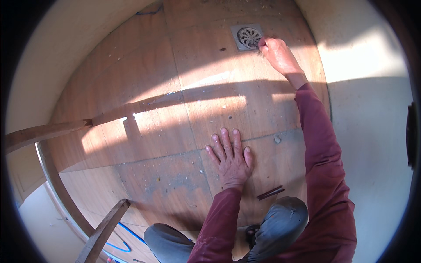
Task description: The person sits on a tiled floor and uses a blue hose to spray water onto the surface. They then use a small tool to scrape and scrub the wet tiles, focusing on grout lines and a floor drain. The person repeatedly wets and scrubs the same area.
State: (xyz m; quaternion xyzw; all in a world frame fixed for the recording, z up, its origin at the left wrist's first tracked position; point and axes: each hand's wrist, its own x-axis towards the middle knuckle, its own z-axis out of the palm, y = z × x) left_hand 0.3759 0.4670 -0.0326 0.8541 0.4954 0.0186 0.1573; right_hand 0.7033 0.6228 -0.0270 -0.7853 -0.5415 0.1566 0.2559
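My left hand [231, 164] lies flat on the dusty reddish-brown tiled floor [206, 105], its fingers spread and holding nothing. Far to the right, my right hand [276, 51] is stretched out to a round floor drain grate [249, 37] set in a square grey plate. Its fingers are pinched together at the grate's right edge. A dark, wispy bit shows under the fingertips, too small to name. Just right of my left wrist lie thin dark red strips [270, 192] on the floor.
Wooden legs [105, 228] and a wooden bar [48, 135] stand on the left. A blue cord [127, 239] lies near my left knee. Pale walls [368, 131] rise on the right and left. Small debris [277, 139] dots the tiles.
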